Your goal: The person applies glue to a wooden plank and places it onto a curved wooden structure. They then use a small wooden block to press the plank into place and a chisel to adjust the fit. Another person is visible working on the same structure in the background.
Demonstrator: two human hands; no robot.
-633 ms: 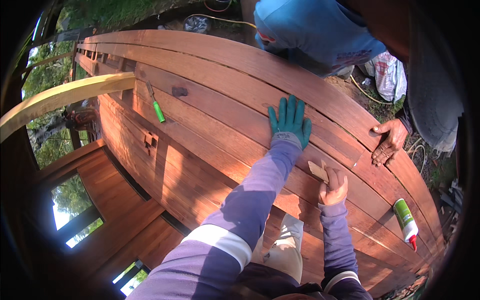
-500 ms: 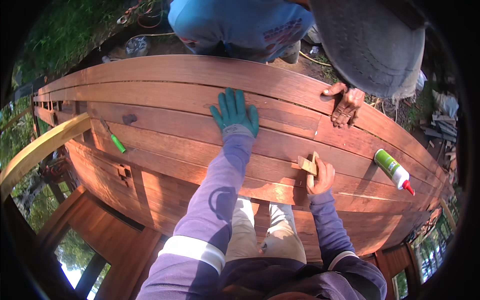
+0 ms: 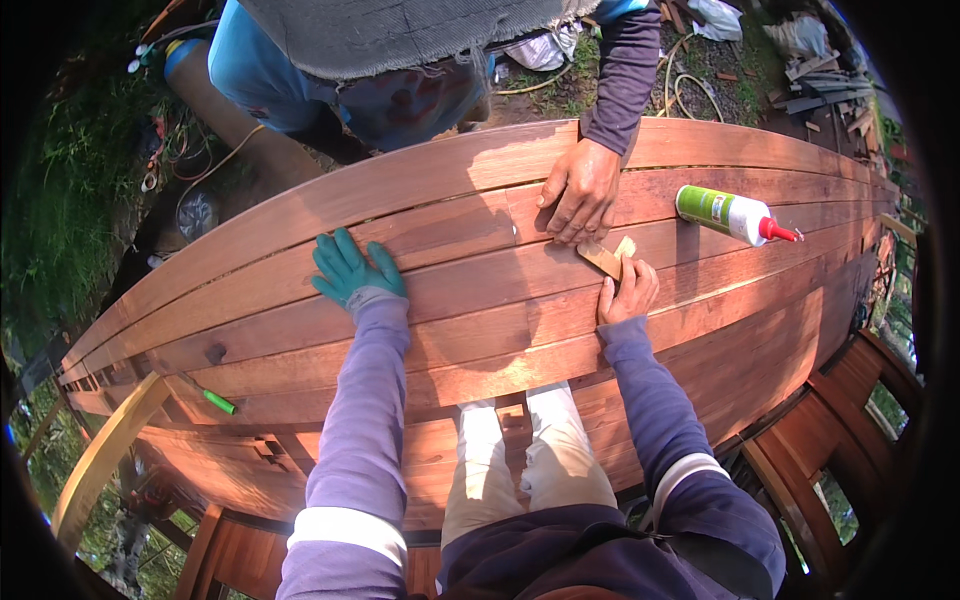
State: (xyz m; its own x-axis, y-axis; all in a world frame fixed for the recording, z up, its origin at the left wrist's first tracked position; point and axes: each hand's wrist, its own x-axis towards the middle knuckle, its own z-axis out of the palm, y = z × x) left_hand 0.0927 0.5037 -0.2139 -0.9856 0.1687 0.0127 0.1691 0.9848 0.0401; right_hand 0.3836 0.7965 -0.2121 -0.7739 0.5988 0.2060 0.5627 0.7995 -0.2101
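My left hand [image 3: 358,272], in a teal glove, rests flat on the reddish wooden planks [image 3: 450,300] with its fingers spread. My bare right hand [image 3: 632,293] grips a small tan wooden piece [image 3: 600,259], its fingers closed around one end against the planks. Part of that piece is hidden by my fingers. Close beyond it, a co-worker's hand [image 3: 583,192] presses on the planks, its fingertips near the piece's far end. To the right of my right hand is a green and white glue bottle [image 3: 735,214] with a red nozzle pointing right.
A green-handled tool [image 3: 219,402] lies at the left, beside a curved pale wooden beam [image 3: 105,460]. The co-worker's cap [image 3: 400,35] hangs over the far edge. Hoses [image 3: 690,90] and scrap wood [image 3: 825,85] lie on the ground beyond. Dark gaps run between the planks.
My view has shifted, so the planks appear turned. The co-worker's hand is now close to the wooden piece in my right hand. My left hand still lies flat on the planks.
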